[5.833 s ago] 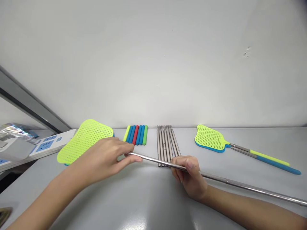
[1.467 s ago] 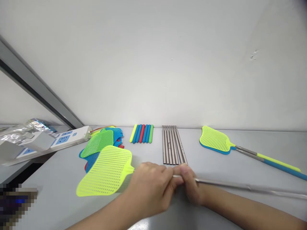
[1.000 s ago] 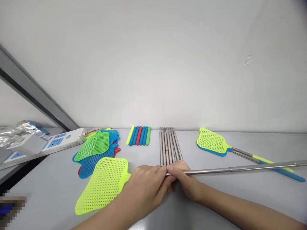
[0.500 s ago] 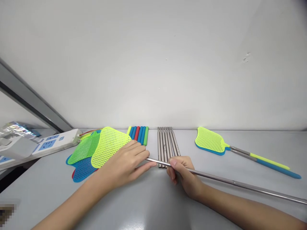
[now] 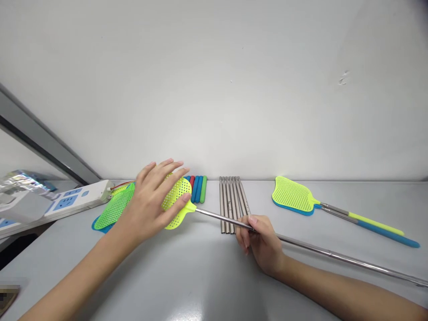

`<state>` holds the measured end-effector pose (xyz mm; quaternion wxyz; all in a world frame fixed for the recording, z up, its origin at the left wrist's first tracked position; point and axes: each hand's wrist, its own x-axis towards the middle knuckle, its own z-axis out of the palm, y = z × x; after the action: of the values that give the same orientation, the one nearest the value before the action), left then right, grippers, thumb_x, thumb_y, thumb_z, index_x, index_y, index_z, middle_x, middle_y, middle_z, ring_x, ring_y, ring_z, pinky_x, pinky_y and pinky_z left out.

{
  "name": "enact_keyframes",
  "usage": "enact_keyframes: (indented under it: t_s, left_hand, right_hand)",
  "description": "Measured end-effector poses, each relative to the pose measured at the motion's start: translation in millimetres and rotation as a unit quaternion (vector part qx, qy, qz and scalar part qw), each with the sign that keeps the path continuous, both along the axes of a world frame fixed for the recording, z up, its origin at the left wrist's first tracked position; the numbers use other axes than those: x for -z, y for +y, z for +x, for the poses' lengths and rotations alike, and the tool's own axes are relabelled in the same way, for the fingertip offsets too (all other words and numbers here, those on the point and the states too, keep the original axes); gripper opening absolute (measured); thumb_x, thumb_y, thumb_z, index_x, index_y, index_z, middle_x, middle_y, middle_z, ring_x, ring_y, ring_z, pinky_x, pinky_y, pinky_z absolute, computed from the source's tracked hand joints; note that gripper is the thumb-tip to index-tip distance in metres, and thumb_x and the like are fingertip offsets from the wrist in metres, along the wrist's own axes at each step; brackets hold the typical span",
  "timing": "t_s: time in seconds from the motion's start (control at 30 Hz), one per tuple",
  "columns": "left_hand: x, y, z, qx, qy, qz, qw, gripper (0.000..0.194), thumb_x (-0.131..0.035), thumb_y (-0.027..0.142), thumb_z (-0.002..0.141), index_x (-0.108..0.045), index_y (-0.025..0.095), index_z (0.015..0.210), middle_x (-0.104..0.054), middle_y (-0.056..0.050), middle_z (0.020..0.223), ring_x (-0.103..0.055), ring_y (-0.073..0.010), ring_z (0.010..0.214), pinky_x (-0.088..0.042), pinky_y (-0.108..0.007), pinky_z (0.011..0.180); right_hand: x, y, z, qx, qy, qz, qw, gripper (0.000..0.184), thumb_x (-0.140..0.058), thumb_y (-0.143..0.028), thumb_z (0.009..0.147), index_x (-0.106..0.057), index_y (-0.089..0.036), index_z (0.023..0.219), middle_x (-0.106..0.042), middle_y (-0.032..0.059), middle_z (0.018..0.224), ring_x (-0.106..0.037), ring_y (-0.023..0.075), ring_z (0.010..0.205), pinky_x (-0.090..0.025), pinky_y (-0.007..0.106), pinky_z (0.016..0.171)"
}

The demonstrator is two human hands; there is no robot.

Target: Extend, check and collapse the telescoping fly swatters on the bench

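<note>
My left hand [image 5: 149, 200] has its fingers spread over a yellow perforated fly swatter head [image 5: 180, 198], hiding much of it. A long metal telescopic rod [image 5: 310, 247] meets the neck of that head and runs off past the right edge of the view. Around this rod, my right hand [image 5: 262, 245] is closed between thumb and fingers. Behind it, several short metal rods [image 5: 229, 205] lie side by side. Green [image 5: 115, 207] and blue [image 5: 98, 224] swatter heads lie partly covered beneath my left hand and forearm.
Several coloured handle grips [image 5: 199, 189] lie by the wall. To the right rest two swatters with handles, one yellow [image 5: 292, 194] and one blue [image 5: 384, 235]. A white power strip [image 5: 90, 194] with a plugged-in adapter [image 5: 28, 206] stands at the left.
My left hand has moved left and up, its fingers opening from the rod's tip to spread over the yellow head. That head now sits further right, at the rod's end. My right hand keeps its hold.
</note>
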<state>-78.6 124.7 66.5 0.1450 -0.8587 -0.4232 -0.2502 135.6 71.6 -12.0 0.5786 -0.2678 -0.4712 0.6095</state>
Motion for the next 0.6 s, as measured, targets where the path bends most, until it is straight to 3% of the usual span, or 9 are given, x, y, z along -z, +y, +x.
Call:
enact_keyframes:
  t_s: [0.23, 0.47, 0.6]
  left_hand:
    - [0.4, 4.4, 1.4, -0.126, -0.159, -0.004, 0.979, 0.03, -0.04, 0.032, 0.084, -0.046, 0.022, 0.111, -0.043, -0.006, 0.123, -0.038, -0.0205, 0.115, -0.031, -0.036, 0.097]
    - [2.2, -6.4, 5.7, -0.172, -0.163, -0.183, 0.954, 0.033, -0.036, 0.045, 0.083, -0.049, 0.027, 0.107, -0.045, -0.005, 0.112, -0.045, -0.0241, 0.105, -0.035, -0.044, 0.09]
    - [-0.3, -15.4, 11.8, -0.241, -0.201, -0.14, 0.939, 0.028, -0.039, 0.045, 0.081, -0.053, 0.029, 0.098, -0.041, -0.005, 0.109, -0.042, -0.0241, 0.108, -0.033, -0.046, 0.091]
  right_hand:
    - [1.0, -0.3, -1.7, 0.008, 0.01, 0.002, 1.0, 0.046, -0.035, -0.034, 0.083, -0.045, -0.016, 0.042, -0.04, 0.0001, 0.04, -0.037, 0.0101, 0.04, -0.027, 0.024, 0.041]
    - [2.9, 1.0, -3.0, 0.008, 0.007, -0.04, 0.999, 0.05, -0.029, -0.037, 0.085, -0.041, -0.017, 0.041, -0.041, -0.0004, 0.039, -0.037, 0.0091, 0.036, -0.029, 0.023, 0.04]
    - [4.2, -0.4, -3.6, -0.053, -0.034, -0.058, 0.996, 0.05, -0.027, -0.04, 0.085, -0.046, -0.015, 0.047, -0.044, -0.0003, 0.041, -0.04, 0.0092, 0.036, -0.03, 0.022, 0.04]
